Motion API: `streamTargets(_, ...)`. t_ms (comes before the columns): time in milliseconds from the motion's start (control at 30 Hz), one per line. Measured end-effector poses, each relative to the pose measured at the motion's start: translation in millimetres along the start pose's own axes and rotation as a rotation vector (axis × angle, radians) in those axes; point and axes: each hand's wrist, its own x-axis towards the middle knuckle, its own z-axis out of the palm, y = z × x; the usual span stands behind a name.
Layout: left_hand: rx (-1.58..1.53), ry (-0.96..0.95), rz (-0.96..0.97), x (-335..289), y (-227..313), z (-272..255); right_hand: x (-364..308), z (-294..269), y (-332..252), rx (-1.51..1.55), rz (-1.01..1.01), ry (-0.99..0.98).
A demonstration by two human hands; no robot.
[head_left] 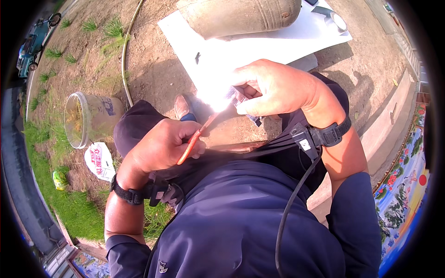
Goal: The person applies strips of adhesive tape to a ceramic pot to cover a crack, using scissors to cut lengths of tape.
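My left hand point(163, 144) is closed around a slim orange-handled tool point(189, 147), in front of my lap. Its narrow end slants up and right toward my other hand, where bright glare washes out the tip, so its exact kind cannot be told. Between thumb and fingers, my right hand point(273, 88) pinches a thin greyish-purple strip point(238, 96). The tool's end points at this strip; whether they touch is lost in the glare. Just beyond lies a white board point(183, 34) on the ground, with a small dark piece point(198, 58) on it.
A large brownish rounded vessel point(241, 16) lies on the board, near a round silver-rimmed item point(337, 22). To my left stand a clear plastic bucket point(99, 116) and a white bag point(99, 161). A hose point(124, 55) crosses the dirt. A concrete edge point(384, 111) runs along the right.
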Motion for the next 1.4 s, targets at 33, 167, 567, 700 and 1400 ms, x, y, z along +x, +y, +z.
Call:
streamTargets(33, -0.048, -0.008, -0.011, 0, 0, 0, 0, -1, 0, -0.013, -0.004, -0.005)
streamTargets(167, -0.003, 0.013, -0.051, 2, 3, 1, 2, -3, -2, -0.016, 0.030, -0.023)
streamTargets(567, 0.164, 0.057, -0.017, 7, 6, -2, 6, -6, -3, 0.015, 0.149, -0.054)
streamTargets(700, 0.138, 0.068, 0.024, 9, 0, -1, 9, -9, -3, 0.017, 0.171, -0.046)
streamTargets(1400, -0.060, 0.034, -0.042, 19, -2, -6, 10, -21, 5, 0.006, 0.321, -0.020)
